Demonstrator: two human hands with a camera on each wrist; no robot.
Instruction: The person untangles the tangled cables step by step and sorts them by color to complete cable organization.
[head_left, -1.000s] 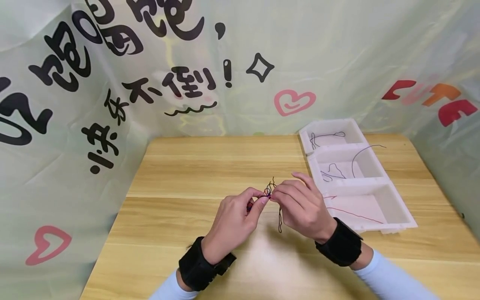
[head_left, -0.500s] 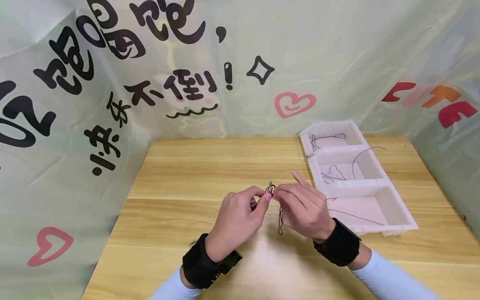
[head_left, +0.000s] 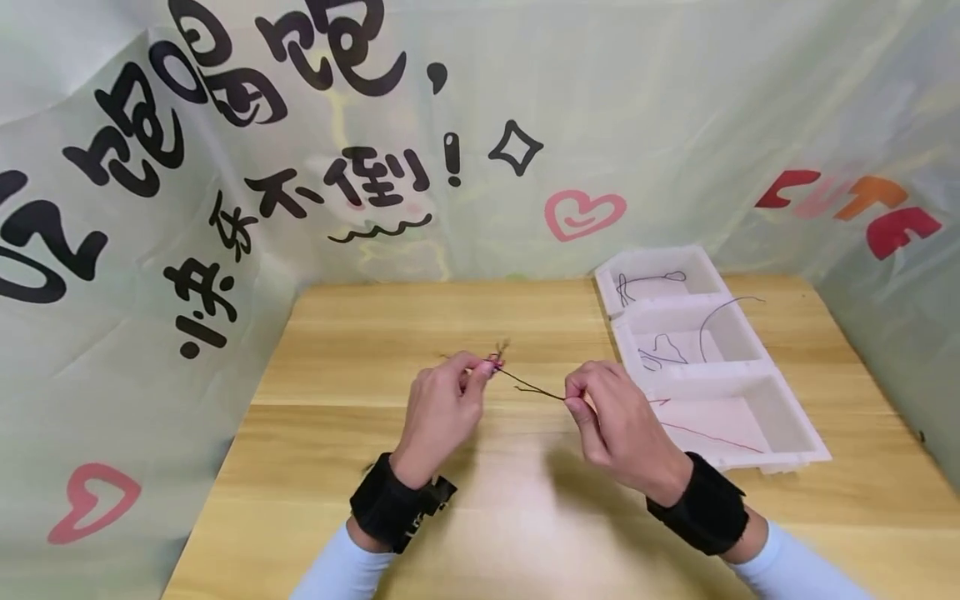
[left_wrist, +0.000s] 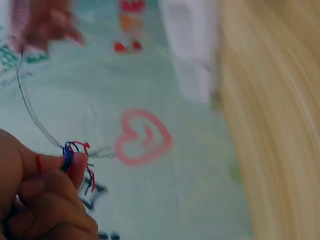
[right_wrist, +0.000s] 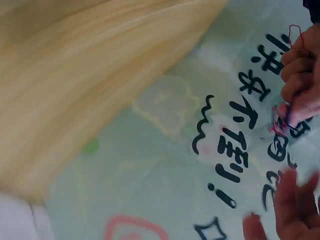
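In the head view my left hand [head_left: 446, 400] pinches a small tangled bundle of thin red, blue and black strings [left_wrist: 68, 152] between thumb and forefinger. Loose ends poke up past the fingertips. A red loop also shows beside the left hand in the right wrist view. To the right, my right hand [head_left: 622, 429] pinches the end of a dark doubled string [head_left: 525, 384], which runs from the bundle across the gap between the hands. One short free end sticks out along it. Both hands are held up over the wooden table [head_left: 330, 367].
A white three-part tray [head_left: 797, 410] stands on the right of the table. Dark strings lie in its far and middle compartments, one curving over the rim, and a red string [head_left: 712, 435] lies in the near one. A printed cloth [head_left: 465, 233] walls the table.
The hands, close together before, have drawn apart: the left to the left, the right slightly right and down. The dark string now stretches between them where it had hung as a loop.
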